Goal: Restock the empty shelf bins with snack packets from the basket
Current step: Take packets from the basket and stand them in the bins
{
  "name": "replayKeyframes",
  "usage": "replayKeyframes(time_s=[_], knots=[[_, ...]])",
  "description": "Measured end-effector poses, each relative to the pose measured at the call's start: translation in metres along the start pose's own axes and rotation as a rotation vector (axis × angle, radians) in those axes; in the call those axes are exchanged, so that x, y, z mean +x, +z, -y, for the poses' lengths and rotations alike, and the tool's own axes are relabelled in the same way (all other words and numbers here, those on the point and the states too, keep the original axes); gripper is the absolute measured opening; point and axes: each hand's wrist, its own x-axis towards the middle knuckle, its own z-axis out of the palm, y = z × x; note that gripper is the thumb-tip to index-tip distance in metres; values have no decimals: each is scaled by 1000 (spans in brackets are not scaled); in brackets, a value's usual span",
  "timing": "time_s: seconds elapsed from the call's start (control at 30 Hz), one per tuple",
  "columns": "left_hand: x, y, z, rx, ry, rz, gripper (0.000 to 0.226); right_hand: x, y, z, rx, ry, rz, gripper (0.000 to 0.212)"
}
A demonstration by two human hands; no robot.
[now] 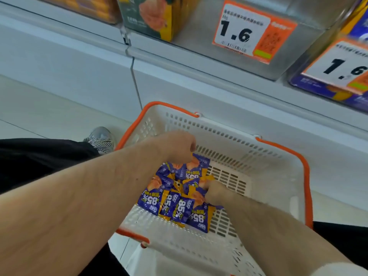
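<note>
A white basket (278, 188) with orange rim and handles sits on the floor below the shelves. Several purple and yellow snack packets (175, 204) marked "85%" lie piled in its left half. My left hand (175, 146) reaches in over the far end of the pile, fingers curled down onto the packets. My right hand (215, 193) is down in the pile, fingers curled into the packets; the fingertips are hidden. An empty clear shelf bin (294, 50) with a "1.6" price tag hangs above.
A purple-stocked bin (338, 90) with another "1.6" tag is at the right, green and orange boxes (155, 18) at the top left. The white shelf base (79, 72) runs behind the basket. A patterned shoe (101, 139) stands left of the basket.
</note>
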Motion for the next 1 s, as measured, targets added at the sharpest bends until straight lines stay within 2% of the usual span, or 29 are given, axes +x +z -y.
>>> replayKeyframes(time_s=[0.13, 0.23, 0.3, 0.37, 0.43, 0.5, 0.57, 0.7, 0.8, 0.83, 0.87, 0.93, 0.97, 1.0], knots=[[-4, 0, -7, -11, 9, 21, 41, -32, -53, 4, -157, -48, -53, 10], [-8, 0, -12, -60, -1, 7, 40, -77, -107, -1, -47, -79, -141, 5], [-12, 1, -16, -96, -21, -15, 44, -108, -137, -9, 140, -123, -204, 17], [-17, 1, -23, -188, -39, -48, 56, -139, -155, -20, 546, -201, -219, 26], [-24, 0, -35, -405, -23, -78, 63, -167, -166, -30, 957, -301, -194, 32], [-32, -3, -53, -694, 29, -103, 49, -193, -173, -41, 1208, -382, -183, 33], [-40, -7, -74, -953, 101, -107, 30, -214, -175, -48, 1349, -456, -143, 31], [-49, -10, -124, -1261, 221, -206, 21, -246, -173, -54, 1415, -534, -175, 30], [-51, -16, -157, -1279, 236, -361, 13, -272, -175, -61, 1339, -492, -284, 27], [-50, -19, -164, -1212, 239, -404, 13, -281, -178, -64, 1192, -429, -425, 23], [-50, -24, -171, -1112, 252, -435, 13, -289, -182, -69, 981, -337, -635, 20], [-51, -36, -184, -873, 280, -480, 11, -305, -190, -81, 561, -178, -1125, 25], [-52, -43, -191, -742, 295, -501, 10, -314, -194, -84, 358, -208, -1308, 32], [-52, -50, -199, -603, 317, -524, 11, -322, -196, -85, 173, -296, -1392, 40]])
